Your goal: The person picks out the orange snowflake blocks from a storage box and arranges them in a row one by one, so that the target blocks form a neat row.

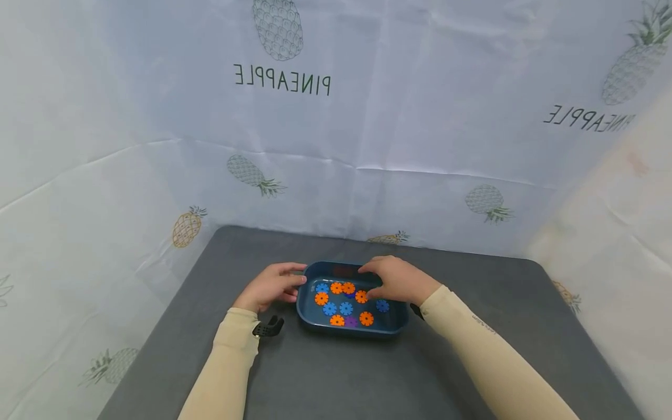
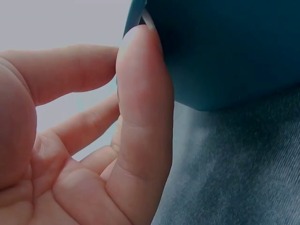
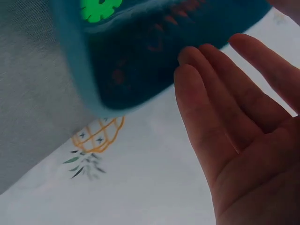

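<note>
A dark blue tray point(image 1: 341, 332) holds several flat notched discs, like snowflake building pieces: orange discs point(image 1: 366, 318), blue discs point(image 1: 346, 308) and a purple disc point(image 1: 350, 321). A bright green disc point(image 3: 101, 8) shows inside the tray in the right wrist view. My left hand point(image 1: 275, 286) is at the tray's left end, its relaxed fingers and thumb right at the wall. Over the tray's right half hovers my right hand point(image 1: 401, 279), fingers loosely bent and apart, its thumb close to an orange disc point(image 1: 361, 297). Nothing shows between the right fingers.
The tray stands on a dark grey table point(image 1: 336, 379). White cloth point(image 1: 378, 204) printed with pineapples hangs behind the table and along both sides. A black strap point(image 1: 268, 326) is on the left wrist.
</note>
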The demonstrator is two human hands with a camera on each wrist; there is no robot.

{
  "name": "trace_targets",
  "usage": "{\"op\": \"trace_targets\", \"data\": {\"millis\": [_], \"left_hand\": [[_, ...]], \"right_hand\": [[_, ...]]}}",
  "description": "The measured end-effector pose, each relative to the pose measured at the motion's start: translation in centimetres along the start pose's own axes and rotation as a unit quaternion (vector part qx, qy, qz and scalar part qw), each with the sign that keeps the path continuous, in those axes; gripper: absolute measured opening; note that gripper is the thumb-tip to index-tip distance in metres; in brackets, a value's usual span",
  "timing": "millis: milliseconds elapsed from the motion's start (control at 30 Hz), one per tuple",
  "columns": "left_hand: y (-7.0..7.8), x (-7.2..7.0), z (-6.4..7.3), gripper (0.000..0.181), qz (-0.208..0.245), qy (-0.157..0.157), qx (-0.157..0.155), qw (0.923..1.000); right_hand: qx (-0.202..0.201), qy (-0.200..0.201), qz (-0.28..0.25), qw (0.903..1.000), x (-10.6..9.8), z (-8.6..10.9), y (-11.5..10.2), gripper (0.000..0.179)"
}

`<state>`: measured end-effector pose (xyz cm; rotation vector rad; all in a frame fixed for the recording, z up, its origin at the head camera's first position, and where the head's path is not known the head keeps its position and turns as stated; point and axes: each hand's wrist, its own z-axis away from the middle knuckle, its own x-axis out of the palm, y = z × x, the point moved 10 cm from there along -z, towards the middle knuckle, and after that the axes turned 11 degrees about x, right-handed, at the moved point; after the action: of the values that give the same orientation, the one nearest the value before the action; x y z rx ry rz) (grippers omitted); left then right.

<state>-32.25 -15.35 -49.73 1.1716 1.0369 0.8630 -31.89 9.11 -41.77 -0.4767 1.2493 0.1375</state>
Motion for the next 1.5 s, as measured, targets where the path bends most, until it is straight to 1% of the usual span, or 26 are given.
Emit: {"op": "trace_targets", "data": {"millis": [100, 200, 400, 567, 700, 833, 900, 1000, 1133, 1333, 1500], "left_hand": [[-0.1, -0.3, -0.1, 0.055, 0.0, 0.0, 0.0, 1.0], [-0.1, -0.5, -0.3, 0.055, 0.001, 0.0, 0.0, 1.0], [-0.3, -0.9, -0.4, 0.055, 0.007, 0.005, -0.003, 1.0], [-0.6, -0.8, -0.5, 0.056, 0.012, 0.001, -0.006, 0.9999], [-0.6, -0.9, -0.4, 0.055, 0.011, 0.005, -0.005, 0.9999], [-0.7, -1.0, -0.4, 0.053, 0.01, 0.01, -0.008, 0.9999], [-0.7, -1.0, -0.4, 0.053, 0.008, 0.01, -0.008, 0.9999], [-0.6, -0.9, -0.4, 0.054, 0.007, 0.007, -0.009, 0.9999], [-0.7, -0.7, -0.4, 0.053, 0.007, 0.008, -0.01, 0.9999], [-0.6, -0.6, -0.3, 0.053, 0.01, 0.007, -0.005, 0.9999], [-0.7, -0.8, -0.4, 0.054, 0.01, 0.012, -0.008, 0.9998]], "right_hand": [[-0.015, -0.008, 0.007, 0.9998, 0.6, -0.7, -1.0, 0.048], [-0.018, -0.019, 0.021, 0.9995, 1.3, -1.5, -1.8, 0.042], [0.006, -0.035, 0.054, 0.9979, 2.9, -3.0, -2.1, 0.029], [0.028, -0.042, 0.075, 0.9959, 3.8, -3.5, -1.9, 0.02], [0.02, -0.038, 0.108, 0.9933, 3.7, -3.7, -2.4, 0.018], [0.012, -0.035, 0.149, 0.9882, 3.8, -4.2, -3.0, 0.02], [0.013, -0.033, 0.159, 0.9866, 4.1, -4.5, -3.1, 0.022], [0.017, -0.031, 0.166, 0.9855, 4.4, -4.9, -3.0, 0.023], [0.018, -0.028, 0.16, 0.9865, 4.7, -5.0, -3.1, 0.022], [0.031, -0.034, 0.155, 0.9868, 4.9, -5.1, -3.3, 0.021], [0.036, -0.039, 0.149, 0.9874, 4.9, -5.4, -3.3, 0.018]]}}
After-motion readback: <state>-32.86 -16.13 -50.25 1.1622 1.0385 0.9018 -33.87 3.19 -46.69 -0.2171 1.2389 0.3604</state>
